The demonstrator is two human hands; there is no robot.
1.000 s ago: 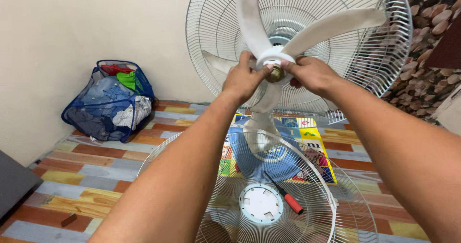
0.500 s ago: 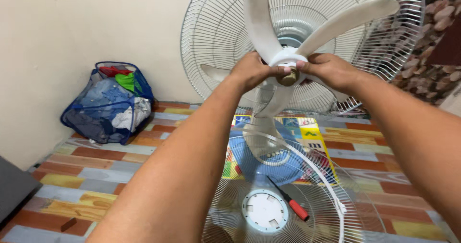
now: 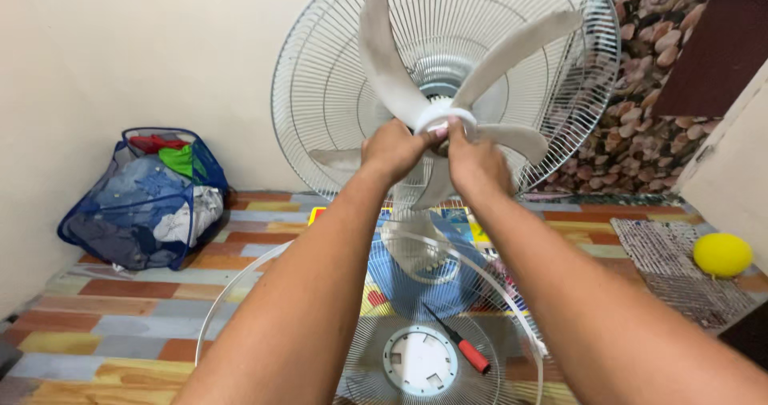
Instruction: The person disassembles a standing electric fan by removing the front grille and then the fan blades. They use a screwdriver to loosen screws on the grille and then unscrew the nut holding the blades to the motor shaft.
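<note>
Item: standing fan, front cover off.

- Left hand (image 3: 394,150): closed around the white hub (image 3: 445,118) of the fan blades (image 3: 384,53), gripping it from the 9 o'clock side, knuckles toward the camera.
- Right hand (image 3: 478,165): fingers curled shut at the front of the same hub, meeting it from 5 o'clock; what the fingertips pinch is hidden behind them. The 2 hands touch each other at the hub.
- Fan blades: pale, dusty, spread out from the hub toward 11, 2, 4, 6 and 8 o'clock, inside the rear wire guard (image 3: 320,61), which stands upright against the cream wall (image 3: 120,45).
- Front wire guard (image 3: 376,349): detached, lying flat on the floor at 6 o'clock of the hands, white round centre plate facing up.
- Screwdriver (image 3: 458,342): red handle, dark shaft, lying on the front guard just beside the centre plate.
- Mesh laundry bag (image 3: 144,201): blue, full of clothes, on the floor at 9 o'clock, by the wall.
- Yellow ball (image 3: 722,254): on a woven mat at 3 o'clock, well apart from the fan.
</note>
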